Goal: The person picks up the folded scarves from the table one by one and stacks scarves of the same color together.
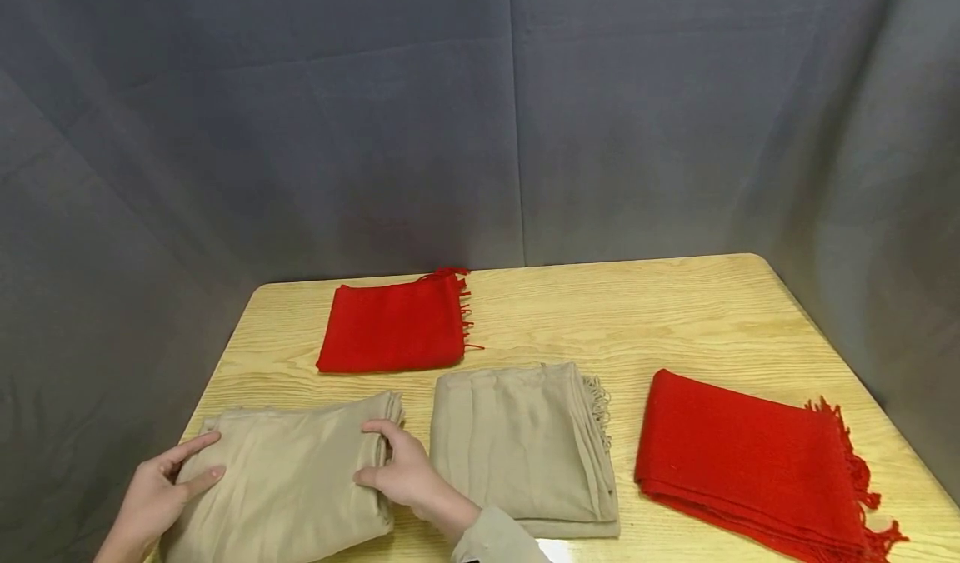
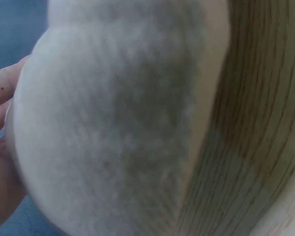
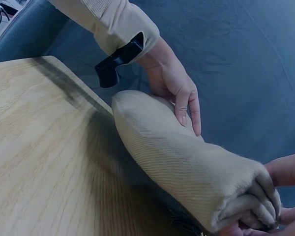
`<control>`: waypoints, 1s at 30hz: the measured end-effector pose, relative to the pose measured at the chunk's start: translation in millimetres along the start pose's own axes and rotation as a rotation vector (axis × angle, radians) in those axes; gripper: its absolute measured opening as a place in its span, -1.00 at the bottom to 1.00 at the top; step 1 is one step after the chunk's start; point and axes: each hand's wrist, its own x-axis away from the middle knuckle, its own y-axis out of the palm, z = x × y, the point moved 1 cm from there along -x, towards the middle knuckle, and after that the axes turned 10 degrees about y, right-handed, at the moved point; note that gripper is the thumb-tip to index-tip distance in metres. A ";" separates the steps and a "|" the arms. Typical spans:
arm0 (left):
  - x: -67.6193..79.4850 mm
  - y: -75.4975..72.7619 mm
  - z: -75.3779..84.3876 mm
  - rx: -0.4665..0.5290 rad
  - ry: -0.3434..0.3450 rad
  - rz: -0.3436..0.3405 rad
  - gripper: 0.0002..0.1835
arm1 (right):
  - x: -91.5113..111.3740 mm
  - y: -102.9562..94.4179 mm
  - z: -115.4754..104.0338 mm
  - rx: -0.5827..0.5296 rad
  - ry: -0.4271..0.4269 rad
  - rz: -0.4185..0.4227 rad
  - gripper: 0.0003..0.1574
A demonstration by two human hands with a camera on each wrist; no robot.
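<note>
A thick, folded beige scarf [image 1: 285, 480] is at the front left of the table, held between both hands. My left hand [image 1: 153, 496] grips its left end, with thumb and index finger lying over the top. At the opposite end, my right hand [image 1: 405, 467] pinches the stacked layers, thumb and index finger on the upper face. The right wrist view shows the scarf [image 3: 182, 157] side-on, bulging, with rolled layers at the end by my right hand [image 3: 290, 177]. In the left wrist view the beige cloth [image 2: 103, 123] fills most of the picture.
Just right of the held scarf lies another folded beige scarf [image 1: 517, 446] with a fringe. A folded red scarf [image 1: 397, 326] lies at the back left, and a second red scarf [image 1: 750, 463] at the front right. Grey curtains [image 1: 420, 130] stand behind and beside the wooden table [image 1: 637, 313].
</note>
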 end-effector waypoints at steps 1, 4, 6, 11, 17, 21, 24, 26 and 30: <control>0.0 0.3 0.4 0.002 0.006 0.003 -0.30 | 0.3 -0.8 -0.7 -0.001 -0.002 0.001 -0.36; -0.1 0.4 1.7 -0.007 0.019 0.009 -0.30 | 1.3 -2.6 -2.1 0.007 -0.009 0.006 -0.37; -0.1 0.4 2.8 -0.015 0.028 0.014 -0.30 | 1.8 -3.8 -3.3 0.014 -0.018 0.006 -0.37; 0.0 0.7 6.6 -0.026 0.041 0.030 -0.31 | 3.3 -7.3 -6.9 0.028 -0.037 -0.003 -0.38; -0.3 0.9 10.9 -0.041 0.058 0.035 -0.32 | 6.2 -11.1 -10.8 0.038 -0.067 0.001 -0.37; -0.9 1.3 12.7 -0.051 0.083 0.047 -0.34 | 7.7 -13.2 -12.5 0.035 -0.084 0.005 -0.36; -0.9 1.8 13.7 -0.042 0.090 0.052 -0.34 | 8.1 -14.7 -12.7 0.029 -0.081 -0.001 -0.36; -0.8 2.2 14.6 -0.034 0.089 0.050 -0.34 | 8.4 -15.7 -12.8 0.021 -0.075 -0.009 -0.36; -1.0 3.6 17.9 -0.009 0.082 0.046 -0.34 | 9.6 -18.5 -14.3 0.016 -0.078 -0.024 -0.37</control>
